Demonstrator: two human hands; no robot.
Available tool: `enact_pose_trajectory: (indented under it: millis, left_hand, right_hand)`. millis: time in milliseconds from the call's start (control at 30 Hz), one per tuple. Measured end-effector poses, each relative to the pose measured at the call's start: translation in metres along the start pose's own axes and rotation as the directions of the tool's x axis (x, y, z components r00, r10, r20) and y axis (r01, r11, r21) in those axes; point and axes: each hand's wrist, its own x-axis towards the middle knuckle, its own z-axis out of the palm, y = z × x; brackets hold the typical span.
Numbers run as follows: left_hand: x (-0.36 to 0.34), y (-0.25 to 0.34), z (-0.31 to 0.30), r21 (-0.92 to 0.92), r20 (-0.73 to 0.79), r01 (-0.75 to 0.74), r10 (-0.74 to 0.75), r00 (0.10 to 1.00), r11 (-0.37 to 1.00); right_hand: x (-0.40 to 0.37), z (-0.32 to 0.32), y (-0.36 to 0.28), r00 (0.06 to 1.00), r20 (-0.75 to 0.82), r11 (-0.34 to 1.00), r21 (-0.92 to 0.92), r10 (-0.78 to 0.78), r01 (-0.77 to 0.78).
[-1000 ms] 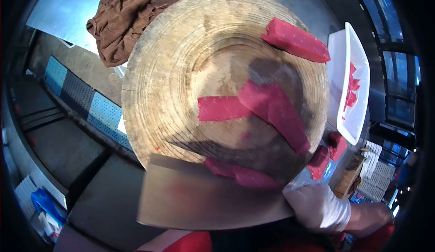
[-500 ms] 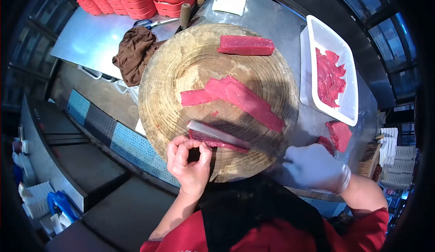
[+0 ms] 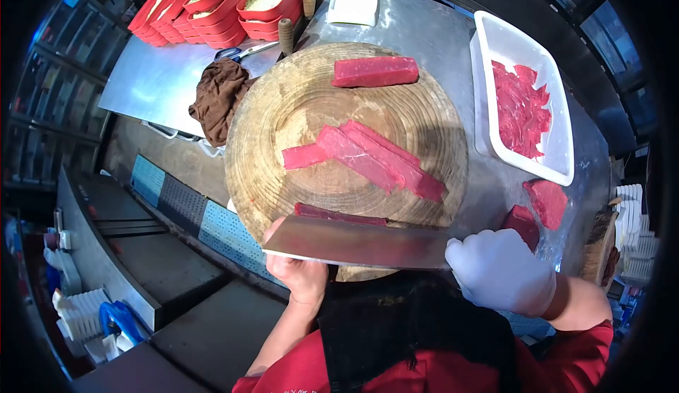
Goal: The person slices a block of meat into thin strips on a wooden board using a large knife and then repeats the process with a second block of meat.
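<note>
On the round wooden chopping block [image 3: 265, 181], a strip of raw red meat [image 3: 332, 213] lies near the front edge. My right hand [image 3: 503, 271], in a pale glove, is closed around the handle of a broad-bladed cleaver [image 3: 368, 243]. The blade spans leftward, its flat side facing up at me, covering part of the strip. My bare left hand [image 3: 300, 276] is at the blade's left end; the blade hides most of its fingers, so their grip cannot be seen. Overlapping meat slices [image 3: 364, 158] lie mid-block, and a thick meat block [image 3: 375, 72] sits behind them.
A white tub [image 3: 488, 121] with sliced meat [image 3: 522, 110] stands right of the block, near two meat chunks [image 3: 546, 203]. A brown cloth [image 3: 218, 100], scissors [image 3: 256, 49] and stacked red containers [image 3: 225, 22] are at back left. A small white tray [image 3: 353, 4] sits behind.
The cleaver has come up and toward me from beside the strip, turning its broad side into view over my left fingers. My right hand has shifted slightly right; the whole view has also shifted.
</note>
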Motion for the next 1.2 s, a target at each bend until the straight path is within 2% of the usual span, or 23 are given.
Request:
enact_pose_trajectory:
  millis: [67, 100, 200, 267, 367, 433, 467, 533, 667, 733, 767, 800, 833, 867, 900, 933, 967, 1000, 1033, 1067, 1133, 1167, 1200]
  left_hand:
    - [0.001, 0.001, 0.001, 0.019, -0.02, 0.02, -0.02, 1.0, 1.0]
    - [0.002, 0.002, 0.001, 0.009, -0.014, 0.034, -0.034, 0.999, 0.999]
    - [0.005, 0.006, -0.002, 0.012, 0.01, 0.048, -0.048, 0.999, 0.999]
    - [0.007, 0.007, -0.004, 0.025, 0.029, 0.046, -0.046, 0.999, 0.999]
    - [0.006, 0.007, -0.002, -0.03, 0.032, 0.089, -0.088, 0.996, 0.996]
    - [0.002, 0.003, 0.001, -0.175, -0.006, 0.124, -0.127, 0.992, 0.977]
    - [0.001, 0.004, 0.002, -0.174, -0.002, 0.129, -0.132, 0.991, 0.976]
    - [-0.002, 0.005, 0.001, -0.313, -0.013, 0.316, -0.337, 0.941, 0.896]
    - [-0.012, 0.002, -0.003, -0.165, 0.04, 0.309, -0.306, 0.951, 0.937]
    - [-0.024, -0.005, -0.002, -0.44, 0.033, 0.442, -0.478, 0.878, 0.782]
    - [-0.033, -0.011, -0.006, -0.44, 0.037, 0.447, -0.482, 0.876, 0.779]
    - [-0.044, -0.021, -0.012, -0.129, 0.075, 0.302, -0.294, 0.953, 0.945]
    - [-0.051, -0.027, -0.015, 0.182, 0.175, 0.081, -0.113, 0.978, 0.98]
    - [-0.056, -0.03, -0.013, 0.185, 0.177, 0.081, -0.114, 0.978, 0.979]
    - [-0.059, -0.03, -0.01, 0.619, 0.163, -0.115, 0.016, 0.987, 0.777]
    - [-0.062, -0.031, -0.007, 0.9, 0.21, -0.247, 0.137, 0.968, 0.36]
    - [-0.058, -0.028, -0.004, 0.901, 0.209, -0.245, 0.137, 0.968, 0.357]
    - [-0.05, -0.022, -0.002, 0.952, 0.257, -0.287, 0.231, 0.939, 0.108]
    - [-0.044, -0.02, 0.002, 0.946, 0.322, -0.289, 0.306, 0.896, -0.149]
    - [-0.045, -0.025, 0.01, 0.945, 0.323, -0.29, 0.305, 0.896, -0.148]
    - [-0.053, -0.038, 0.026, 0.96, -0.111, -0.033, 0.489, 0.865, 0.277]
    - [-0.049, -0.037, 0.027, 0.96, -0.111, -0.032, 0.482, 0.869, 0.278]
    - [-0.043, -0.032, 0.025, 0.992, -0.012, -0.052, 0.501, 0.865, 0.114]
  right_hand:
    - [0.002, -0.006, -0.001, 0.988, 0.146, 0.998, -0.035, 0.055, -0.05]
    - [0.002, -0.007, -0.001, 0.987, 0.152, 0.998, -0.033, 0.052, -0.047]
    - [0.0, -0.008, 0.003, 0.992, 0.126, 0.999, -0.028, 0.026, -0.022]
    - [-0.001, -0.007, 0.004, 0.998, -0.027, 0.997, -0.037, -0.062, 0.061]
    - [0.002, -0.004, 0.007, 0.998, -0.01, 0.997, -0.044, -0.056, 0.056]
    - [0.005, -0.004, 0.009, 0.998, 0.014, 0.997, -0.047, -0.06, 0.06]
    - [0.007, -0.004, 0.01, 0.997, 0.03, 0.996, -0.054, -0.066, 0.067]
    - [0.011, -0.004, 0.012, 0.996, 0.052, 0.997, -0.028, -0.07, 0.071]
    - [0.018, -0.008, 0.014, 0.988, 0.13, 0.992, 0.106, -0.083, 0.069]
    - [0.025, -0.01, 0.014, 0.983, 0.163, 0.986, 0.158, -0.083, 0.057]
    - [0.028, -0.011, 0.014, 0.979, 0.187, 0.977, 0.21, -0.086, 0.046]
    - [0.03, -0.012, 0.015, 0.978, 0.19, 0.976, 0.212, -0.086, 0.045]
    - [0.032, -0.012, 0.015, 0.977, 0.187, 0.971, 0.233, -0.103, 0.058]
    - [0.035, -0.012, 0.016, 0.976, 0.184, 0.965, 0.253, -0.121, 0.072]
    - [0.038, -0.013, 0.016, 0.975, 0.183, 0.964, 0.255, -0.123, 0.074]
    - [0.04, -0.014, 0.015, 0.973, 0.178, 0.969, 0.226, -0.145, 0.103]
    - [0.043, -0.015, 0.014, 0.971, 0.174, 0.971, 0.197, -0.167, 0.132]
    - [0.045, -0.016, 0.012, 0.97, 0.173, 0.971, 0.199, -0.17, 0.134]
    - [0.047, -0.016, 0.011, 0.97, 0.108, 0.973, 0.103, -0.219, 0.209]
    - [0.05, -0.017, 0.009, 0.961, 0.049, 0.962, 0.0, -0.273, 0.273]
    - [0.061, -0.022, 0.005, 0.965, 0.064, 0.967, 0.038, -0.254, 0.252]
    - [0.068, -0.023, 0.002, 0.969, 0.075, 0.97, 0.074, -0.236, 0.23]
    - [0.076, -0.023, 0.0, 0.968, 0.083, 0.97, 0.076, -0.238, 0.232]
